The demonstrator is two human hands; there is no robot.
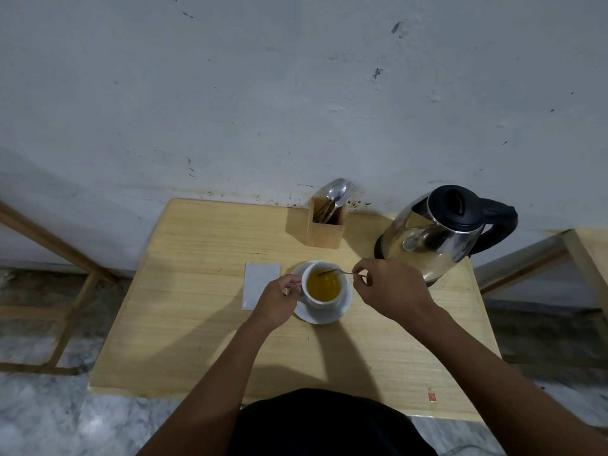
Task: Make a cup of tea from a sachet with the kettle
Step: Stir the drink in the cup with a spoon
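Note:
A white cup [324, 302] full of yellow-orange tea stands on a white saucer [342, 311] in the middle of the wooden table [204, 324]. My left hand [276, 299] grips the cup's handle on its left side. My right hand [388, 287] pinches the handle of a metal spoon [340, 272], whose bowl rests over the far rim of the cup. A white sachet [258, 284] lies flat to the left of the saucer, partly under my left hand. The steel kettle [437, 232] with a black lid and handle stands at the back right.
A wooden cutlery holder [325, 228] with spoons and a fork stands against the wall behind the cup. A wooden frame [62, 291] stands to the left of the table, another table edge [589, 255] to the right. The floor is grey marble.

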